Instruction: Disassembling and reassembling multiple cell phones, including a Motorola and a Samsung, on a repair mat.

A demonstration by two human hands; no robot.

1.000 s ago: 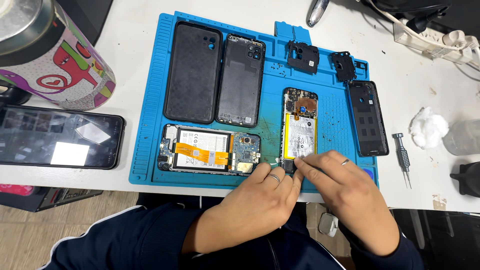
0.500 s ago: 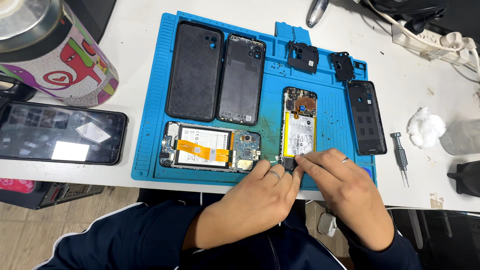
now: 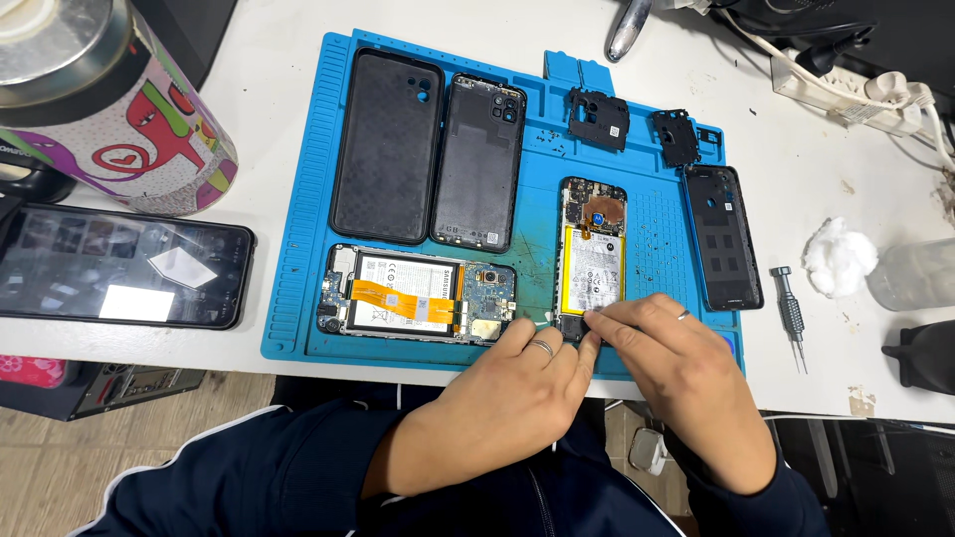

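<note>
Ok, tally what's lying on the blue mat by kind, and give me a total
Opened phones, insides showing: 2, one lying sideways, one upright with the left hand and right hand at its lower end
Black back covers or cases: 3
Small black inner cover plates: 2
Total: 7, on the blue mat

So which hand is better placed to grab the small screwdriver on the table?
Right, probably. The right hand sits nearer the screwdriver, which lies right of the blue mat. The left hand rests further off at the upright opened phone's bottom end.
</note>
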